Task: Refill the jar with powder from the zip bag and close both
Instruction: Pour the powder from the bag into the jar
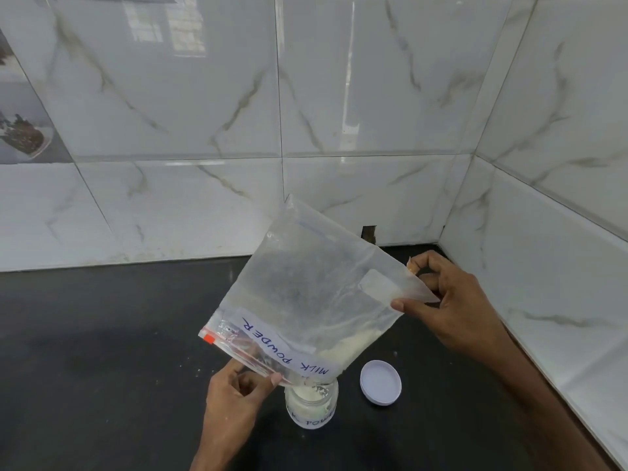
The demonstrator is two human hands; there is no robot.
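Zip bag [306,294]: upside down, mouth over the jar [312,407].
Left hand [234,396]: grip pinched on the zip edge.
Right hand [452,300]: grip pinched on the bag's bottom corner.
Lid [380,382]: on the surface [102,368], beside the jar.

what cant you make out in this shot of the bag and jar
Head view, the only one:
- Jar mouth and fill level: covered by the zip bag tipped over it.
- Jar label: partly hidden where it curves away; only some letters show.
- Whether powder is flowing now: the cloudy bag hides it.
- Left hand forearm: cut off by the bottom edge.
- Lid inside: too plain to tell threads.
- Right hand grip: fingertips behind the bag corner.
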